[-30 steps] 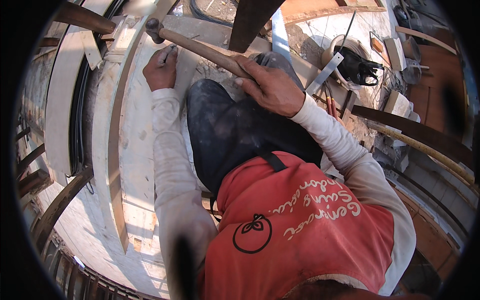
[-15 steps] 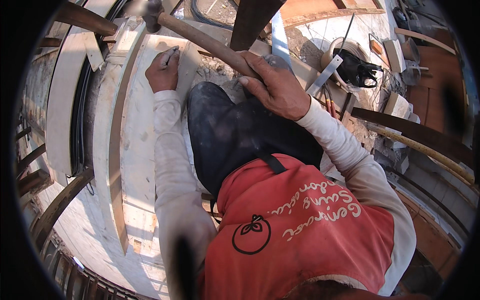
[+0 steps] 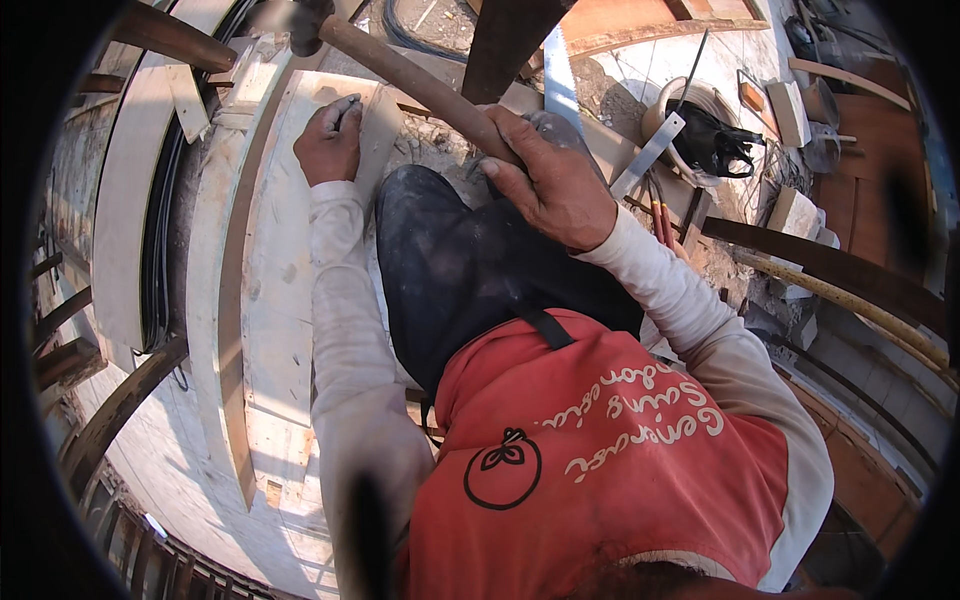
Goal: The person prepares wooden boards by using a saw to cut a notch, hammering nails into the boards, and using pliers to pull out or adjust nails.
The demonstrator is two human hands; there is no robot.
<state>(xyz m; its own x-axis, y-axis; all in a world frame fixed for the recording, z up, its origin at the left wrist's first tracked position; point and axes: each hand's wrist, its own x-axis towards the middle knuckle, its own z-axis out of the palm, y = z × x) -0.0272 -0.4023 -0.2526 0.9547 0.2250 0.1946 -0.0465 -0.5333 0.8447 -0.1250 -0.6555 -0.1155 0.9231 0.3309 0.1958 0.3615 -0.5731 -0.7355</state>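
Observation:
My right hand (image 3: 556,182) is wrapped around the wooden handle of a hammer (image 3: 420,85). The hammer reaches up and to the left, its dark head (image 3: 308,30) raised near the upper edge of the view and partly blurred. On a pale wooden board (image 3: 275,230), my left hand (image 3: 328,142) rests closed, thumb and fingers pressed together. Whatever they may pinch is too small to make out. The hammer head is above and a little left of that hand, apart from it.
A long upright plank edge (image 3: 232,300) runs left of the board. To the right stand a pale bucket (image 3: 665,125) with a black plastic bag (image 3: 722,148) and a handsaw blade (image 3: 648,155). Dark curved timbers (image 3: 830,265) cross the right side; another timber (image 3: 115,410) lies lower left.
The hammer head has shifted slightly up and to the right, and my right hand has moved a little with it. My left hand stays almost in place, still closed.

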